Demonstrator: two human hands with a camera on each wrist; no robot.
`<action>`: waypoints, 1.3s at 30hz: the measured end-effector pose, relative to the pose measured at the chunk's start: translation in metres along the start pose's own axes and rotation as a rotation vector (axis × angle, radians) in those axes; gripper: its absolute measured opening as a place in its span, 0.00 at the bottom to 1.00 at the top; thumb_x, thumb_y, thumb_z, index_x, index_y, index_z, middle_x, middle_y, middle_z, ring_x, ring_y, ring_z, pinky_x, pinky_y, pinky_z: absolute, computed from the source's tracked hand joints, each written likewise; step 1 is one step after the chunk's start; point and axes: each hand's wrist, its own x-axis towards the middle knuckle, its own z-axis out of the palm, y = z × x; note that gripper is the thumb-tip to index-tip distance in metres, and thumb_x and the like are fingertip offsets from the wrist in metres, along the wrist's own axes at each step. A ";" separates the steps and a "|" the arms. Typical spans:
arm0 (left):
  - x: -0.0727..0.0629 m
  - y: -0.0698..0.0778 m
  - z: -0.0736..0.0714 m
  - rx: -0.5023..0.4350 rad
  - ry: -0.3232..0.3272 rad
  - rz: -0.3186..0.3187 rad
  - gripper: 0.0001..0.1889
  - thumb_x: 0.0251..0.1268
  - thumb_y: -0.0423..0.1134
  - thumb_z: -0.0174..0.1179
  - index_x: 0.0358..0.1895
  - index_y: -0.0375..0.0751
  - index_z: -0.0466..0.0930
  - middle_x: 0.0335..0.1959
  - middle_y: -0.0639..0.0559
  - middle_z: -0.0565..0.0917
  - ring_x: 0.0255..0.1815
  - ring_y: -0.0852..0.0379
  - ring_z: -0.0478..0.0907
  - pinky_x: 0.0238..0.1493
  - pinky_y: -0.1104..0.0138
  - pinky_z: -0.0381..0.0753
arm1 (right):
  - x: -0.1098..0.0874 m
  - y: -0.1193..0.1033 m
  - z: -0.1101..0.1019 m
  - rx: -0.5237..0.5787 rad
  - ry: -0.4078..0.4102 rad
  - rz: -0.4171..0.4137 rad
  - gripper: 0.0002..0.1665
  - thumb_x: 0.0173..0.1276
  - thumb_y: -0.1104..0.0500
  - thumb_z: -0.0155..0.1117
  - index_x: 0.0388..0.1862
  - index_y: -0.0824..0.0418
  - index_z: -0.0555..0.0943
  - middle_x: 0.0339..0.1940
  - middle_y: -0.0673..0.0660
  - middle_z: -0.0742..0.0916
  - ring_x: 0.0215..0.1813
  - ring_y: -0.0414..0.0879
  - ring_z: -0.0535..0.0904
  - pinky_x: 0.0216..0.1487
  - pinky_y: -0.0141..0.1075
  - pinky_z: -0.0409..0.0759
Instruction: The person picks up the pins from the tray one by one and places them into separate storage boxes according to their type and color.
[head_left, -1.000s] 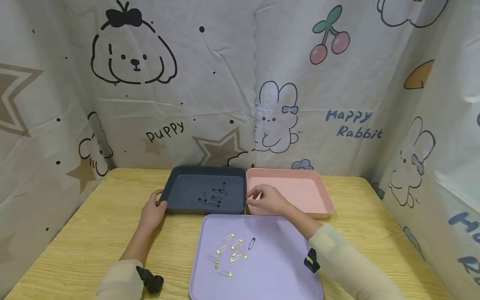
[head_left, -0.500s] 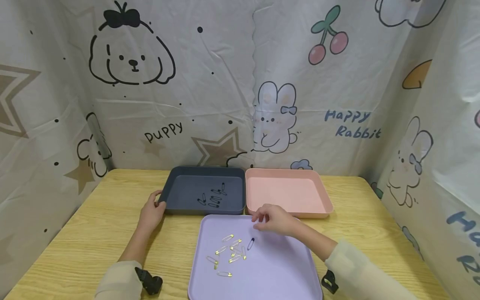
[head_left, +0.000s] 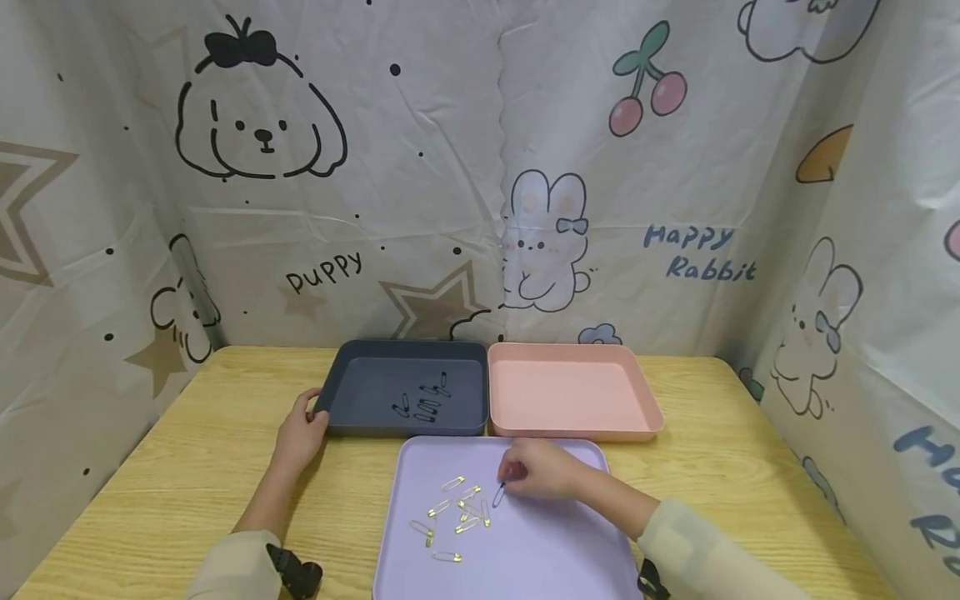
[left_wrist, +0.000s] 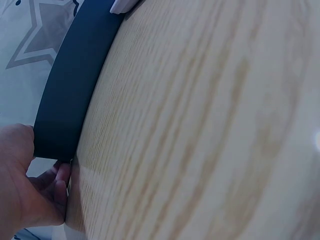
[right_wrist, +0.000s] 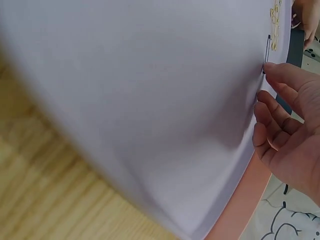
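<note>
My right hand (head_left: 542,469) is over the lilac tray (head_left: 555,550), thumb and forefinger pinching the end of a black safety pin (right_wrist: 267,49); its other fingers are loosely curled. To the left of that pin several gold safety pins (head_left: 467,527) lie scattered on the same tray. My left hand (head_left: 300,435) grips the near left corner of the dark blue tray (head_left: 367,383). In the left wrist view, thumb and fingers sit around that corner. Several black safety pins (head_left: 424,408) lie inside the dark tray, towards its right side.
A pink tray (head_left: 573,387) with nothing in it stands right of the dark one, side by side. The lilac tray lies in front of both on a wooden table (head_left: 712,467). A printed cloth (head_left: 435,192) encloses the back and sides.
My right hand has come from the pink tray's left edge down towards me, and now pinches the black safety pin on the lilac tray. The left hand stays at the dark tray.
</note>
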 end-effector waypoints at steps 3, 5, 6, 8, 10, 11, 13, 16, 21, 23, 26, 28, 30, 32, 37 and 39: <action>0.000 0.000 0.000 -0.001 0.001 -0.003 0.27 0.66 0.38 0.39 0.70 0.40 0.54 0.26 0.51 0.64 0.25 0.56 0.62 0.29 0.65 0.61 | 0.001 -0.001 0.001 -0.010 -0.003 -0.001 0.03 0.54 0.60 0.68 0.30 0.55 0.84 0.26 0.45 0.77 0.29 0.32 0.68 0.33 0.25 0.70; 0.000 0.000 0.000 -0.002 -0.001 -0.004 0.27 0.66 0.38 0.39 0.70 0.40 0.54 0.26 0.51 0.64 0.25 0.56 0.61 0.29 0.65 0.61 | 0.002 -0.001 0.002 -0.019 -0.011 0.003 0.03 0.55 0.59 0.68 0.29 0.55 0.84 0.26 0.45 0.77 0.29 0.32 0.68 0.33 0.25 0.70; -0.001 0.000 0.000 -0.002 -0.002 -0.005 0.27 0.66 0.38 0.39 0.70 0.40 0.54 0.26 0.51 0.64 0.25 0.56 0.61 0.28 0.65 0.61 | 0.002 0.000 0.002 -0.026 -0.017 0.005 0.03 0.55 0.59 0.68 0.29 0.55 0.84 0.26 0.44 0.76 0.29 0.32 0.68 0.33 0.25 0.70; -0.001 0.001 0.000 -0.004 -0.003 -0.006 0.28 0.66 0.38 0.39 0.70 0.40 0.54 0.26 0.51 0.64 0.25 0.56 0.61 0.29 0.65 0.61 | 0.003 0.000 0.002 -0.029 -0.028 0.010 0.02 0.54 0.59 0.69 0.28 0.55 0.84 0.26 0.44 0.76 0.29 0.32 0.68 0.34 0.25 0.70; -0.001 0.001 0.000 -0.006 -0.004 -0.007 0.28 0.66 0.38 0.39 0.70 0.39 0.54 0.26 0.51 0.64 0.25 0.56 0.62 0.29 0.65 0.61 | 0.002 0.000 0.001 -0.020 -0.040 0.014 0.02 0.54 0.59 0.69 0.27 0.55 0.83 0.27 0.44 0.75 0.30 0.32 0.68 0.34 0.26 0.70; -0.001 0.001 0.000 -0.007 -0.003 -0.008 0.28 0.66 0.38 0.39 0.70 0.39 0.54 0.27 0.51 0.64 0.25 0.56 0.62 0.29 0.65 0.62 | 0.002 0.000 0.001 -0.013 -0.046 0.017 0.03 0.54 0.60 0.69 0.26 0.55 0.82 0.27 0.44 0.75 0.29 0.32 0.68 0.33 0.26 0.70; -0.002 0.002 0.000 -0.010 -0.003 -0.008 0.28 0.66 0.38 0.39 0.70 0.39 0.54 0.27 0.50 0.64 0.25 0.56 0.62 0.29 0.65 0.62 | 0.003 0.000 0.000 0.010 -0.056 0.023 0.04 0.54 0.60 0.68 0.24 0.54 0.81 0.26 0.44 0.75 0.29 0.32 0.68 0.33 0.26 0.70; -0.001 0.002 0.000 -0.010 -0.004 -0.005 0.28 0.66 0.37 0.39 0.70 0.39 0.54 0.26 0.51 0.64 0.25 0.56 0.61 0.29 0.65 0.61 | 0.003 0.002 -0.001 0.056 -0.075 0.032 0.05 0.54 0.61 0.68 0.22 0.54 0.80 0.25 0.44 0.76 0.28 0.32 0.69 0.32 0.25 0.71; -0.001 0.002 -0.001 -0.016 -0.016 -0.009 0.28 0.65 0.38 0.39 0.70 0.39 0.53 0.24 0.52 0.63 0.23 0.57 0.60 0.27 0.65 0.61 | 0.004 0.003 -0.006 0.134 -0.080 0.046 0.05 0.53 0.63 0.66 0.21 0.56 0.80 0.20 0.43 0.78 0.25 0.32 0.70 0.30 0.25 0.71; -0.002 0.002 -0.002 -0.022 -0.020 -0.011 0.28 0.66 0.38 0.39 0.70 0.39 0.53 0.23 0.52 0.62 0.22 0.57 0.60 0.26 0.65 0.61 | 0.004 0.001 -0.011 0.139 -0.069 0.059 0.05 0.53 0.63 0.66 0.21 0.56 0.80 0.19 0.43 0.77 0.24 0.32 0.69 0.29 0.26 0.70; -0.002 0.002 -0.002 -0.027 -0.023 -0.011 0.28 0.66 0.38 0.39 0.70 0.39 0.52 0.24 0.52 0.62 0.22 0.57 0.59 0.26 0.65 0.61 | 0.006 -0.001 -0.019 0.142 -0.044 0.074 0.04 0.53 0.62 0.67 0.21 0.56 0.81 0.19 0.43 0.77 0.25 0.34 0.69 0.28 0.26 0.69; -0.001 0.002 -0.002 -0.024 -0.021 -0.011 0.28 0.66 0.38 0.39 0.70 0.39 0.53 0.24 0.52 0.62 0.22 0.57 0.59 0.26 0.65 0.61 | 0.007 -0.002 -0.024 0.141 -0.031 0.079 0.04 0.53 0.61 0.67 0.22 0.56 0.81 0.19 0.44 0.77 0.26 0.35 0.69 0.28 0.26 0.68; -0.001 0.001 -0.001 -0.019 -0.020 -0.010 0.28 0.66 0.38 0.39 0.70 0.39 0.53 0.25 0.52 0.63 0.22 0.57 0.60 0.26 0.65 0.61 | 0.008 -0.003 -0.029 0.145 -0.025 0.083 0.04 0.53 0.61 0.68 0.22 0.56 0.81 0.20 0.44 0.77 0.27 0.35 0.69 0.29 0.26 0.68; -0.001 0.001 -0.001 -0.014 -0.018 -0.009 0.28 0.65 0.38 0.39 0.70 0.39 0.53 0.25 0.52 0.63 0.22 0.57 0.60 0.26 0.65 0.61 | 0.010 -0.003 -0.032 0.147 -0.024 0.083 0.04 0.53 0.61 0.67 0.22 0.57 0.81 0.20 0.44 0.77 0.27 0.36 0.70 0.29 0.26 0.68; 0.000 -0.001 -0.001 -0.012 -0.015 -0.005 0.28 0.65 0.38 0.39 0.70 0.39 0.53 0.24 0.52 0.64 0.22 0.57 0.61 0.25 0.65 0.61 | 0.014 -0.004 -0.040 0.147 -0.009 0.077 0.03 0.53 0.61 0.66 0.22 0.57 0.81 0.20 0.45 0.78 0.27 0.36 0.70 0.30 0.26 0.69; 0.001 -0.001 0.000 -0.010 -0.013 -0.004 0.28 0.65 0.38 0.39 0.70 0.39 0.53 0.24 0.52 0.64 0.22 0.57 0.61 0.26 0.65 0.61 | 0.016 -0.005 -0.043 0.156 -0.002 0.076 0.03 0.53 0.62 0.66 0.23 0.57 0.81 0.20 0.45 0.78 0.27 0.36 0.70 0.30 0.26 0.69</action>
